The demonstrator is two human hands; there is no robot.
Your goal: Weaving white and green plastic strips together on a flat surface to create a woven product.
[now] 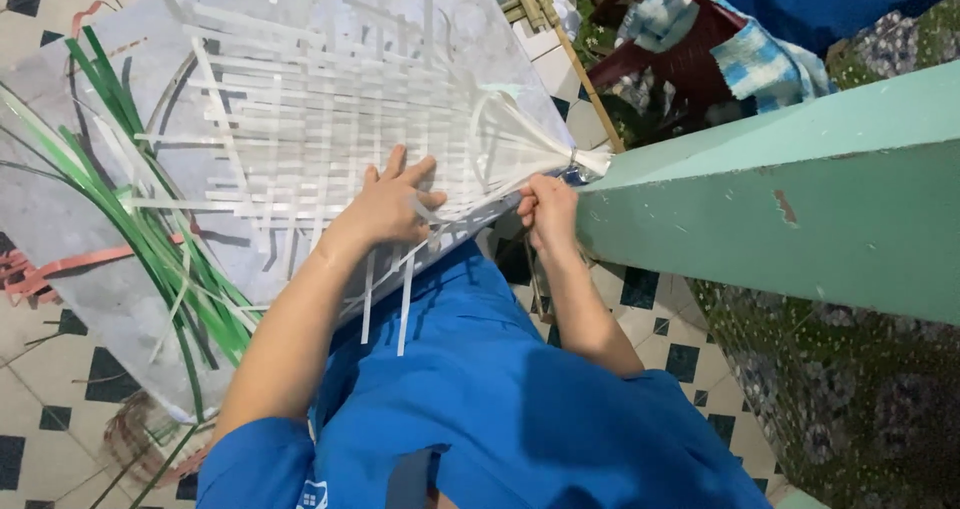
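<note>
A flat weave of white plastic strips [320,119] lies on a grey board [90,259] across my lap. My left hand [390,204] rests flat on the near edge of the weave, fingers spread and pressing the strips down. My right hand [548,209] is closed around a bundle of white strips [560,159] that gather to a point at the weave's right side, beside the green ledge. Loose strip ends hang over my blue shirt.
Long green strips [150,229] lie along the left of the board, with pink strips [40,269] on the tiled floor. A green painted ledge [780,209] runs along the right. A dark red chair with blue checked cloth [720,59] stands behind it.
</note>
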